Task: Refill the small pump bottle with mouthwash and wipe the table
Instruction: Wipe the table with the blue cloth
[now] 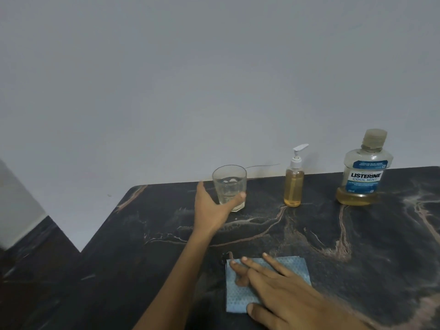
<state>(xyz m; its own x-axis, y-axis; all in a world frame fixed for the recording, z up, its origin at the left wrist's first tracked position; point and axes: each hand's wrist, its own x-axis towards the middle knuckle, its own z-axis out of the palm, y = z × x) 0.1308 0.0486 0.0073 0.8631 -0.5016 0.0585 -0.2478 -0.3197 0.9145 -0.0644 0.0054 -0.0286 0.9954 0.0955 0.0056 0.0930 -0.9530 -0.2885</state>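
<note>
A small pump bottle (294,185) with amber liquid and a white pump stands upright at the back of the dark marble table (357,246). To its right stands the capped mouthwash bottle (364,172), with a little amber liquid at the bottom. My left hand (212,208) grips a clear glass (229,184) at the back left, thumb on its front, fingers round its far side. My right hand (281,291) presses flat, fingers spread, on a folded blue cloth (240,298) near the front edge.
A plain grey wall rises right behind the table. The table's left corner is rounded, with dark floor beyond it. A thin wire (262,166) runs along the wall behind the glass.
</note>
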